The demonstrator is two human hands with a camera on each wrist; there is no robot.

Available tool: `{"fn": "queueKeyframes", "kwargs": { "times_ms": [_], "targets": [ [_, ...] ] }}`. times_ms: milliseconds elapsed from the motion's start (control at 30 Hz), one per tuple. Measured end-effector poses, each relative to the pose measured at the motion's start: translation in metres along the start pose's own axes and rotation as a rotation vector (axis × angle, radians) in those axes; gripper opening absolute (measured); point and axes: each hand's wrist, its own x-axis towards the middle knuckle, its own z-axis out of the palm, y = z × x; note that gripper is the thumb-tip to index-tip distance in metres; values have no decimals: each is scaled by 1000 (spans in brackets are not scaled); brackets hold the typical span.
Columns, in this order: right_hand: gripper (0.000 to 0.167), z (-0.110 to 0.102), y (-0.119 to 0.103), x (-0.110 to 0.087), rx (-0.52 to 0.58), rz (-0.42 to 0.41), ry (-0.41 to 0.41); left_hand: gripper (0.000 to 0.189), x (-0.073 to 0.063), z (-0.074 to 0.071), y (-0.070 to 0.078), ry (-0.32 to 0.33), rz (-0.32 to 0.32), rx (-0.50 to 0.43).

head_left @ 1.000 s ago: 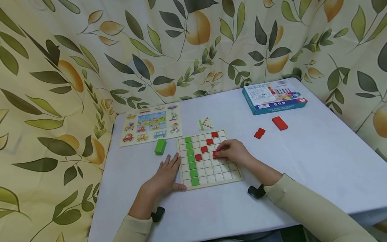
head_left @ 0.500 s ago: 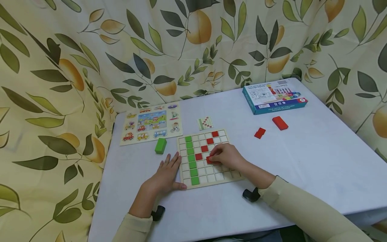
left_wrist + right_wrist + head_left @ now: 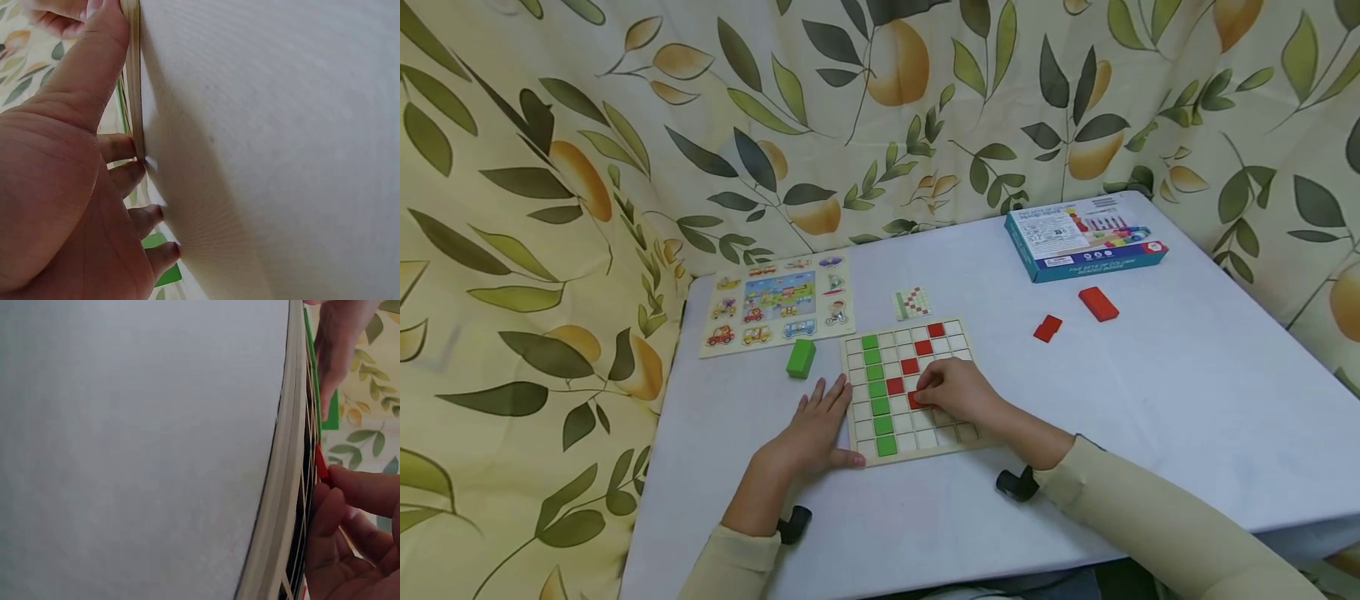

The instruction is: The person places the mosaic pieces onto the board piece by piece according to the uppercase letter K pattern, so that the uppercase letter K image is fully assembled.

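A wooden grid board (image 3: 904,442) lies on the table, with a column of green square tiles (image 3: 880,406) and a diagonal of several red tiles (image 3: 910,366) in its cells. My right hand (image 3: 962,393) is over the middle of the board, thumb and fingertip pinching another red tile (image 3: 914,401). In the right wrist view that red tile (image 3: 321,464) is tilted, its lower end between the fingers. My left hand (image 3: 807,437) rests with spread, straight fingers along the board's left edge. Seen from the left wrist, the thumb touches the board's edge (image 3: 135,75).
Beyond my left fingers stands a green block (image 3: 801,358), near a vehicle picture puzzle (image 3: 842,331). A small pattern card (image 3: 912,303) lies behind the board. Farther right are small red tiles (image 3: 1047,328), a red block (image 3: 1098,304) and a teal box (image 3: 1086,237).
My right hand has moved left and slightly toward me across the board, bringing the red tile below the end of the red diagonal. My left hand has stayed at the board's edge.
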Motion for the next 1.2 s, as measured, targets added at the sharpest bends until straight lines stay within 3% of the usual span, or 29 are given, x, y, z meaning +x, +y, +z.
{"fn": "queueKeyframes", "kwargs": {
  "times_ms": [167,433,700,900,1200],
  "targets": [
    [10,-3,-4,-1,-69,-29,10,123,1,0,1,-2,-1,0],
    [9,-4,-4,0,-88,-32,-5,124,3,-1,3,1,-2,-5],
    [11,-15,7,0,43,27,-41,123,1,0,4,-3,-7,-20],
    [13,-40,22,1,53,84,10,122,-2,-2,5,-3,-7,-19],
    [29,-98,55,3,88,233,99,123,-1,-1,4,1,-9,-10]
  ]
}}
